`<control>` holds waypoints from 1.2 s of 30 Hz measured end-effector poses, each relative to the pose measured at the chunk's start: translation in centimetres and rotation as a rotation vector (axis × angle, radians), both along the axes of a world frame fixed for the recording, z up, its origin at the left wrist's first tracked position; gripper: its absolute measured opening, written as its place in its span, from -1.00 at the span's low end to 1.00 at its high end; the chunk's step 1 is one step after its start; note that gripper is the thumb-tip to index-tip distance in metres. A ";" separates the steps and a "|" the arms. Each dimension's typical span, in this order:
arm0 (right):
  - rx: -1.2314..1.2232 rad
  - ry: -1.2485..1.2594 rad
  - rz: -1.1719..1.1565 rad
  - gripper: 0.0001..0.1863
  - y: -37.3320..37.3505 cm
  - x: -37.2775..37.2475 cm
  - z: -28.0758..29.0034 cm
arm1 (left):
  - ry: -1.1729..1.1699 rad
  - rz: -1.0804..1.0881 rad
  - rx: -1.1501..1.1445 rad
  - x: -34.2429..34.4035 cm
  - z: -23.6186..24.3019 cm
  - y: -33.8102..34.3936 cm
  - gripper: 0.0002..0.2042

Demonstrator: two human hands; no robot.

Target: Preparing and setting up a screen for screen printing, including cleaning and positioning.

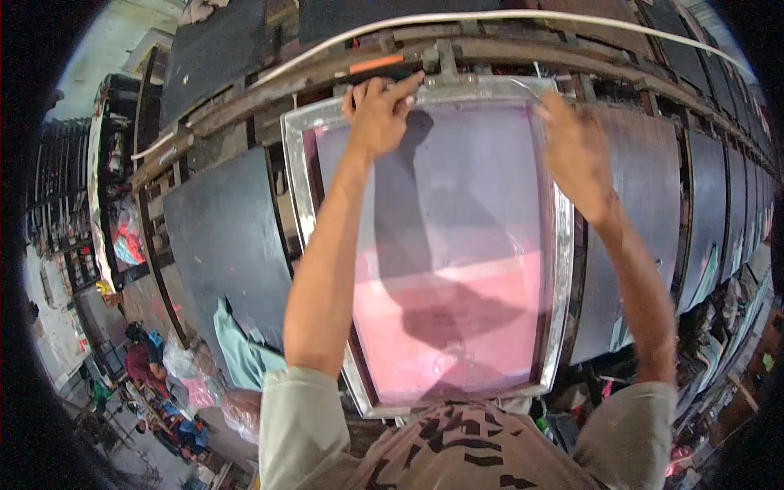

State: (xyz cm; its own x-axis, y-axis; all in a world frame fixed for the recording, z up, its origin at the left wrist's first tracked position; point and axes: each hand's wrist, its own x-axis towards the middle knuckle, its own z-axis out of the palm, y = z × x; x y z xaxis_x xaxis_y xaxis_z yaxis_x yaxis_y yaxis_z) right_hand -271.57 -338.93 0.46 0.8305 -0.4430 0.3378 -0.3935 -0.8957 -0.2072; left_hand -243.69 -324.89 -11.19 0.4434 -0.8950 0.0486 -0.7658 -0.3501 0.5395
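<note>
At twelve o'clock, along the far edge of the metal frame (563,269), both hands are at work. The frame lies flat on the long bench (224,237), right in front of the person. Inside it is a thin sheet (465,188), purple far away and pink close by, with dark shadows on it.

The left hand (380,118) is at eleven o'clock, over the far edge. Its fingers are spread, some bent down, and one sticks out toward two o'clock, near a small metal bracket (445,61). An orange strip (376,63) lies just past this hand. The right hand (576,151) is at one o'clock, by the far corner. It is blurry, so I cannot tell if its fingers pinch anything.

I think the step in hand is getting the far side of the frame to sit right by the bracket. The next move seems to call for a steady left hand and a gentle right one, so the frame stays straight. If one side gets pushed too hard, the frame might turn crooked.
</note>
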 end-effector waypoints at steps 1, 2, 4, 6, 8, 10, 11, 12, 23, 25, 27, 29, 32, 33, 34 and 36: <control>0.140 -0.013 -0.086 -0.75 1.6 -4.0 -1.2 | 0.063 -0.058 -0.141 0.6 0.5 0.3 -0.57; 0.268 -0.048 -0.191 -0.82 3.0 -7.8 -2.5 | 0.144 -0.077 -0.186 1.0 1.1 1.1 -0.57; 0.498 -0.032 -0.479 -0.90 7.5 -16.0 -4.3 | 0.509 0.054 -0.409 1.0 2.1 4.7 -0.56; 0.621 0.078 -0.709 -0.77 13.5 -23.6 -4.9 | 0.269 0.124 -0.406 -0.6 3.0 11.8 -0.55; 0.659 0.161 -0.850 -0.66 18.9 -28.8 -5.5 | 0.154 0.263 -0.463 -5.1 3.6 21.0 -0.59; 0.666 0.030 -0.781 -0.62 23.5 -31.6 -6.4 | 0.129 0.499 -0.373 -10.8 3.7 28.8 -0.62; 0.660 -0.045 -0.760 -0.61 25.0 -32.3 -7.4 | 0.267 0.617 -0.299 -13.8 3.6 32.0 -0.63; 0.718 -0.117 -0.736 -0.60 26.0 -32.5 -8.3 | 0.373 0.694 -0.266 -15.9 3.4 34.3 -0.65; 0.725 -0.106 -0.718 -0.56 25.5 -32.9 -12.2 | 0.906 0.817 -0.266 -18.7 0.6 41.8 -0.70; 0.819 -0.145 -0.744 -0.56 25.3 -32.8 -12.2 | 0.942 0.799 -0.272 -18.4 0.6 41.8 -0.74; 1.001 -0.362 -0.706 -0.58 25.2 -32.8 -12.4 | 0.995 0.809 -0.274 -18.5 0.7 41.8 -0.74; 1.081 -0.471 -0.692 -0.59 25.0 -32.9 -12.8 | 1.051 0.817 -0.293 -18.6 0.9 41.8 -0.71; 1.102 -0.436 -0.705 -0.61 24.5 -33.4 -13.3 | 1.038 0.810 -0.294 -18.4 0.8 42.0 -0.71; 1.123 -0.419 -0.720 -0.60 24.4 -33.6 -13.5 | 1.032 0.795 -0.296 -18.3 0.6 42.1 -0.71; 1.127 -0.387 -0.780 -0.59 24.2 -33.8 -13.6 | 1.024 0.792 -0.298 -18.3 0.5 42.3 -0.72; 1.244 -0.482 -0.784 -0.55 23.9 -34.2 -13.8 | 1.012 0.790 -0.312 -18.1 0.1 42.4 -0.72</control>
